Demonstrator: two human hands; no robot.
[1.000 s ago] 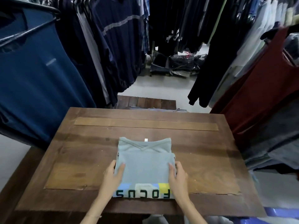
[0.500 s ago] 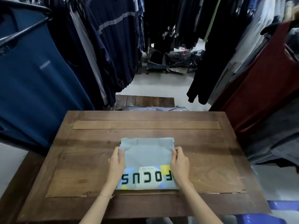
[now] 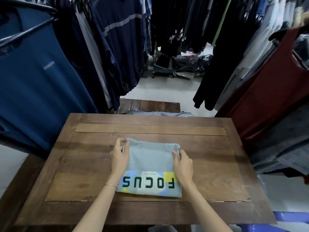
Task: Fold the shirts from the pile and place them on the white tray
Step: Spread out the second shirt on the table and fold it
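Note:
A light grey-blue shirt [image 3: 150, 158] lies folded into a rectangle in the middle of the wooden table [image 3: 209, 164], its "FOCUS" print band facing me at the near edge. My left hand [image 3: 119, 156] grips the shirt's left edge near the far corner, thumb on top and fingers curled round the fold. My right hand [image 3: 183, 164] grips the right edge the same way, thumb on the cloth. No white tray and no pile of shirts are in view.
Racks of hanging clothes close in on both sides: blue shirts [image 3: 33, 81] on the left, a dark red garment [image 3: 267, 97] on the right. A low wooden bench [image 3: 150, 104] with grey cloth stands beyond the table. A blue plastic stool [image 3: 292, 221] sits at lower right.
The lower half of the shirt was folded up over the collar, bringing the FOCUS band on top. Both hands then slid along the side edges toward the far corners.

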